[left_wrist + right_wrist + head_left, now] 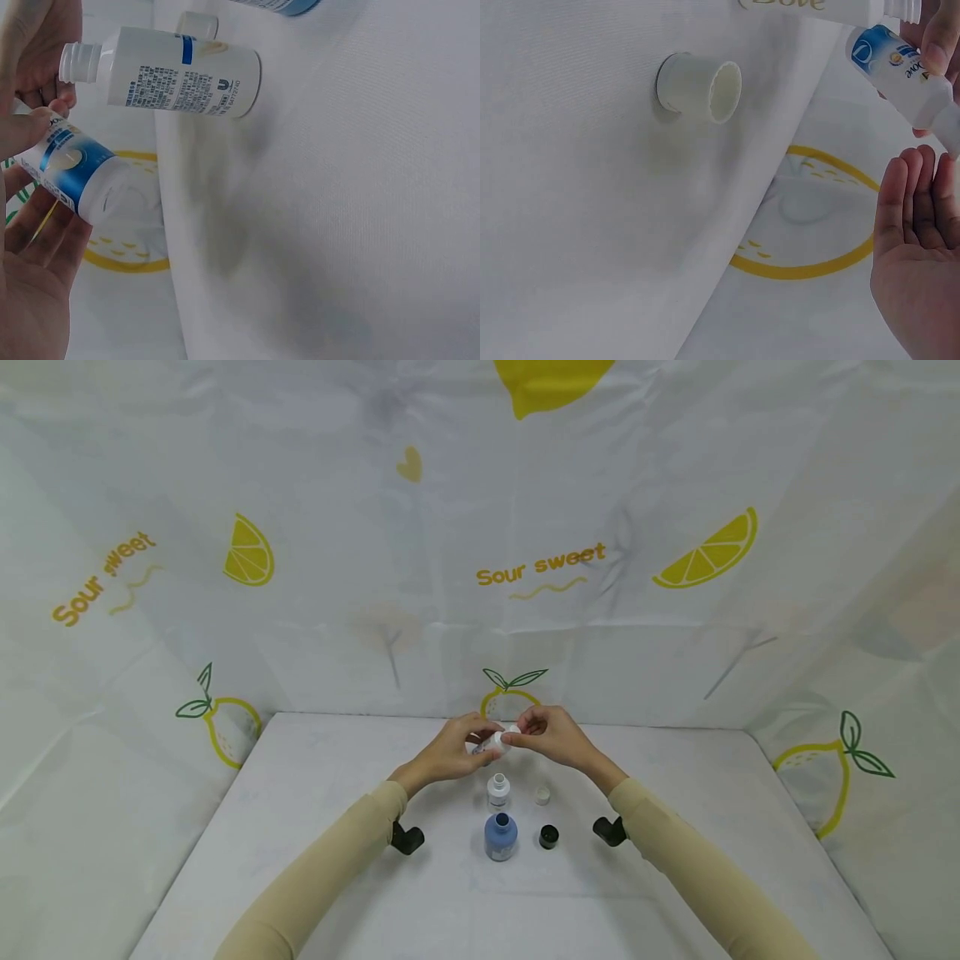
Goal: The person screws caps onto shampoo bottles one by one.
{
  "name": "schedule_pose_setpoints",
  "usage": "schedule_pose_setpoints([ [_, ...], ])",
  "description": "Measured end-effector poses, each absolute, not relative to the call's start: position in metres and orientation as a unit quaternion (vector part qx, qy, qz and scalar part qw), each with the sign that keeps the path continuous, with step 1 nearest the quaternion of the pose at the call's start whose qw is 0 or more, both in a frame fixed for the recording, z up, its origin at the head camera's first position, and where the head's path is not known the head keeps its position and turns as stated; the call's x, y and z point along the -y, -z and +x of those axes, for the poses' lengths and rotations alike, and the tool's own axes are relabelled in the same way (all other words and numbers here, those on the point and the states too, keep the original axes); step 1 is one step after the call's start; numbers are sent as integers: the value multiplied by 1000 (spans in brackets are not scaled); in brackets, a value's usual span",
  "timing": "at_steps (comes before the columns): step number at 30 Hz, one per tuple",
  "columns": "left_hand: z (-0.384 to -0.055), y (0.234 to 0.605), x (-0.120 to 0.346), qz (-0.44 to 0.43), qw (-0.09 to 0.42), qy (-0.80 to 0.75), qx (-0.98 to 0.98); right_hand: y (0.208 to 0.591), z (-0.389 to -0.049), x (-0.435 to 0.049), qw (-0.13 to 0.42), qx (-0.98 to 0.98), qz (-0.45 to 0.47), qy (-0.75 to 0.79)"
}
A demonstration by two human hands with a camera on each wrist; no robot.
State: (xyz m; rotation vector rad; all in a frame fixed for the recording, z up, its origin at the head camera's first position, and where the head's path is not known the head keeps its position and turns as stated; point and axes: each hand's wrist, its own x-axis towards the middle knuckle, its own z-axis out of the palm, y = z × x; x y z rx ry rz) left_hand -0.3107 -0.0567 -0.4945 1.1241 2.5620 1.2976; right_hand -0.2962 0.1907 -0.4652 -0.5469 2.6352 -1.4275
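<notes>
My left hand (452, 749) grips a small white-and-blue Dove bottle (71, 169), tilted above the table, with its thumb across the label. The right hand (557, 737) is at the top end of this bottle, thumb and fingers around its white cap (948, 129); the right thumb is hidden in the right wrist view. Just in front of the hands stands a white bottle (498, 793) with its threaded neck bare. Nearer still is a blue bottle (500, 837), also uncapped.
A whitish cap (542, 795) lies right of the standing white bottle, and a black cap (549, 837) right of the blue one. The white table (337, 893) meets a lemon-printed curtain (420, 652) behind the hands. Black wrist mounts (407, 838) hang below both forearms.
</notes>
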Motion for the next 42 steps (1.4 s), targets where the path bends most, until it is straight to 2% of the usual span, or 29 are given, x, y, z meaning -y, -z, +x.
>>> schedule_pose_setpoints([
  [13,-310,494,58,363,26,-428,-827,465,-293,-191,67,-853,-179,486],
  [19,-309,494,58,363,24,-432,-825,463,-295,-196,92,-796,-233,551],
  [26,-310,492,58,373,18,-430,-822,462,-297,-199,94,-776,-289,552],
  [42,-309,492,54,365,26,-430,-825,467,-297,-199,82,-794,-255,546],
])
